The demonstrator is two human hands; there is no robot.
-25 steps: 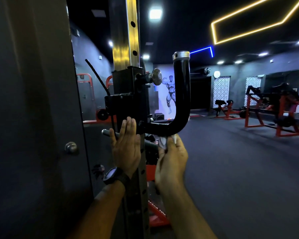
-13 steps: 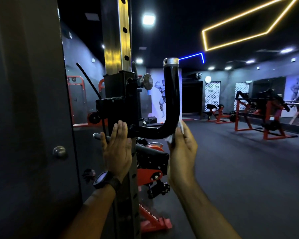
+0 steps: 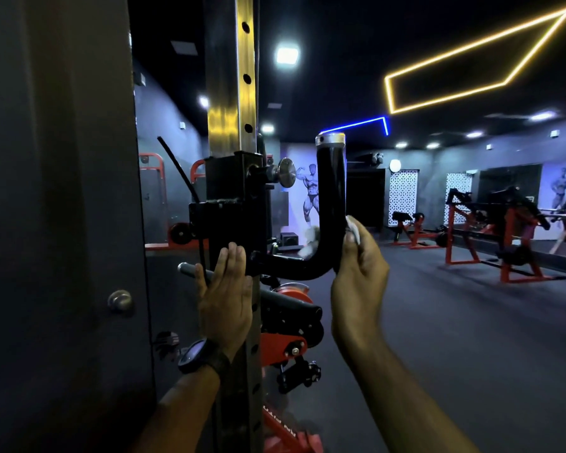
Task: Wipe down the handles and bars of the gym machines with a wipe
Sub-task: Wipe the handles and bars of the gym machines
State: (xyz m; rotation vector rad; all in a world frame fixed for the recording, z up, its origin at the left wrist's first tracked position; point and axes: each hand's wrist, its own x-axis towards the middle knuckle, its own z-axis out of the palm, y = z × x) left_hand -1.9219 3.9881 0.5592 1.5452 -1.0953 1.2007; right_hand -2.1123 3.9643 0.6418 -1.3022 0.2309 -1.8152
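We hold the white wipe against the black J-shaped bar, just above its bend. Our right hand grips it there, fingers curled round wipe and bar together. A blurred pale patch on the bar's far side is probably the wipe's loose end. The bar juts from a black carriage on the perforated upright post. Our left hand, a watch at its wrist, lies flat on the post, fingers straight.
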